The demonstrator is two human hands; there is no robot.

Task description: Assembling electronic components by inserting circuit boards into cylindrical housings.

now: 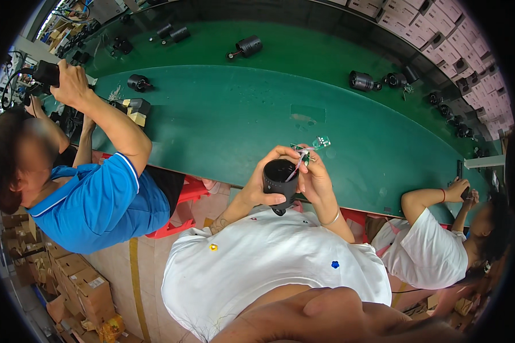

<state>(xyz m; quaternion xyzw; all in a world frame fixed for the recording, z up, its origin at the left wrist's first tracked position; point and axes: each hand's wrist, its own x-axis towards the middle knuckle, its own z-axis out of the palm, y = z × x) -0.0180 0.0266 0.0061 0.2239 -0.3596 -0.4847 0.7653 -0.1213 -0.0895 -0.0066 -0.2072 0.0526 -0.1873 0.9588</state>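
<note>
left hand [264, 171]: fingers wrapped around a black housing [280, 182], held above the lap at the edge of the green bench [223, 120].
right hand [315, 178]: fingertips pinched on thin wires [296, 166] running into the housing's open mouth; small green board [320, 143] above.
step: seemingly feeding wires in.
next: likely needs a steady housing and fine pinch control.

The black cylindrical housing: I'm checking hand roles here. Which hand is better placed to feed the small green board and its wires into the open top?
Right, probably. The right hand already pinches the green board at the housing's open top, while the left hand wraps the housing, steadying it.
</note>
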